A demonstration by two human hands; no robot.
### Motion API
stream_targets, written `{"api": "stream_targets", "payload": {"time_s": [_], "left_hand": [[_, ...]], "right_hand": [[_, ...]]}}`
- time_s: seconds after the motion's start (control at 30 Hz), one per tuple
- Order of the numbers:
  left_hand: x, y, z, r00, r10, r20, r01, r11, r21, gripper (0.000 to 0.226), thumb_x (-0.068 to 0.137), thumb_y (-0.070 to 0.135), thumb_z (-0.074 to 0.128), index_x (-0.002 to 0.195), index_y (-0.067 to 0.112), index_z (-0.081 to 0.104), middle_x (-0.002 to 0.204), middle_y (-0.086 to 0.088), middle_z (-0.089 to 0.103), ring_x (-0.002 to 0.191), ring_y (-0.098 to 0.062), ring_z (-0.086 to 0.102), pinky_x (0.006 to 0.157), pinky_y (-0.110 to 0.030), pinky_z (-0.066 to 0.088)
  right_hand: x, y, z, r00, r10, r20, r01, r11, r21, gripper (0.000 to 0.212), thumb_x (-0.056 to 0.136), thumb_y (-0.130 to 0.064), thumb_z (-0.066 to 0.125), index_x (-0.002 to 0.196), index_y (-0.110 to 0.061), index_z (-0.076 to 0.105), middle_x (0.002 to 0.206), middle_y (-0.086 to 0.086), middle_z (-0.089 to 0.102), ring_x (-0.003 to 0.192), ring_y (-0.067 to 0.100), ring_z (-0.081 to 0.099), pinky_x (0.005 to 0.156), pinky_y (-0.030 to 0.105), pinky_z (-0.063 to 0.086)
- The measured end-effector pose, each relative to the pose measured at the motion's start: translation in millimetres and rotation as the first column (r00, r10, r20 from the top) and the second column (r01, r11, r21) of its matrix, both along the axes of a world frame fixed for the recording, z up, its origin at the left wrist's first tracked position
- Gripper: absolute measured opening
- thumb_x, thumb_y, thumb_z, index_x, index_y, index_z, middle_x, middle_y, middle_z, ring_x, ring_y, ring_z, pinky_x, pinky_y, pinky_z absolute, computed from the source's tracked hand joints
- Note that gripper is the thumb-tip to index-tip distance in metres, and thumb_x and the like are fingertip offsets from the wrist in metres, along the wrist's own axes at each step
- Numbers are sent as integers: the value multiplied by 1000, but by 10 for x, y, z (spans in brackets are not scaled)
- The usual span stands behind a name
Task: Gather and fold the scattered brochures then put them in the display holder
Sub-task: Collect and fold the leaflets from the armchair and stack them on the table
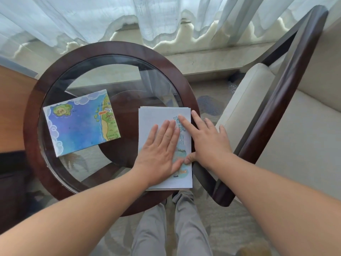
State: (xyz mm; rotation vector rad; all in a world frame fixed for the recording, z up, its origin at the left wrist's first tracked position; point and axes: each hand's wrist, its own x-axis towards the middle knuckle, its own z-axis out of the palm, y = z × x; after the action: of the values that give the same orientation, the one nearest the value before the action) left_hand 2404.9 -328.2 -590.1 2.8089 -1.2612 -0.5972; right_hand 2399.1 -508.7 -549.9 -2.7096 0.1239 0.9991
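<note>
Pressing flat, both hands' fingers (pixel 167 132) spread open on the folded brochure (pixel 156 115).

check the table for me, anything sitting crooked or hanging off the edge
Two things. The map brochure lies tilted on the glass, apart from the pale folded brochure. That one, pressed flat by the left hand and right hand, overhangs the table's wooden rim nearest the person.
</note>
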Motion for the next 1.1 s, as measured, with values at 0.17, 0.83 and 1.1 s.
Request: {"api": "stream_targets", "payload": {"time_s": [0.17,0.83,1.1], "left_hand": [[-346,-20,8,998,-62,-14,62,998,6,99,85,74,31,151,2,14,160,-22,8,149,-36,3,117,-56,9],[-223,704,411,894,410,-182,-437,887,-148,60,89,40,52,140,11,47,150,-12,38,139,-29,33,110,-44,34],[214,215,518,266,850,-455,-908,379,178,44,89,33,54,130,18,45,121,-10,48,105,-31,55,91,-45,49]], "right_hand": [[-9,-2,16,1000,9,2,-9,1000,-13,125,69,-58,77,143,-52,-23,162,-9,-17,150,29,5,116,58,11],[-64,194,109,991,-114,66,113,993,22,118,72,-50,77,151,-38,-10,158,3,19,140,30,27,111,48,30],[-24,520,132,682,-717,-145,730,653,199,51,80,-39,76,111,-15,43,114,7,54,97,28,58,77,42,52]]}}
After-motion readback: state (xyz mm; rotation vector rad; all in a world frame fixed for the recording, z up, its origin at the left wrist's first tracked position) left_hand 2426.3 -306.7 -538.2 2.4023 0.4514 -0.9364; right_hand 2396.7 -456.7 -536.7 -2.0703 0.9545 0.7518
